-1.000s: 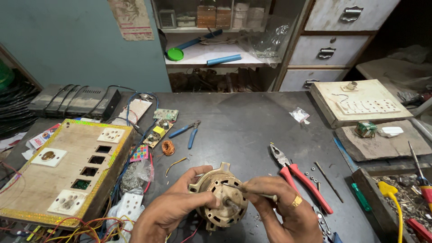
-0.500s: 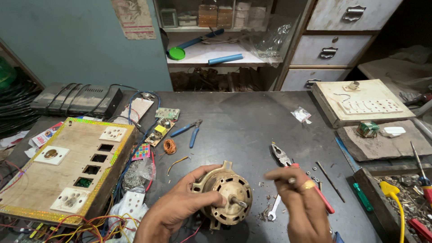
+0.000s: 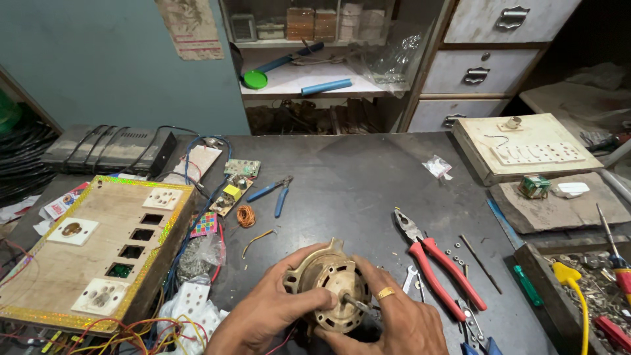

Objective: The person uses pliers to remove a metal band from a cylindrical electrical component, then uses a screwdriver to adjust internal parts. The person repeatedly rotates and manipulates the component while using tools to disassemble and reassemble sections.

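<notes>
A round brass-coloured motor housing (image 3: 328,279) with a short steel shaft stands on the dark table (image 3: 355,177) at the near edge. My left hand (image 3: 273,319) grips its left side, thumb across the front. My right hand (image 3: 394,315), with a gold ring on one finger, wraps the housing's right side, fingers close to the shaft. A small spanner (image 3: 409,279) lies just right of my right hand. Red-handled pliers (image 3: 437,263) lie beyond it.
A wooden switch board (image 3: 79,256) with sockets and loose wires fills the left. Blue-handled cutters (image 3: 273,192), a circuit board (image 3: 231,194) and a copper wire coil (image 3: 246,215) lie mid-table. A tray of tools (image 3: 591,296) sits at the right. Drawers and shelves stand behind.
My right hand, which had lifted off to the right half a second ago, has come back onto the motor housing. The left hand has kept its grip throughout.
</notes>
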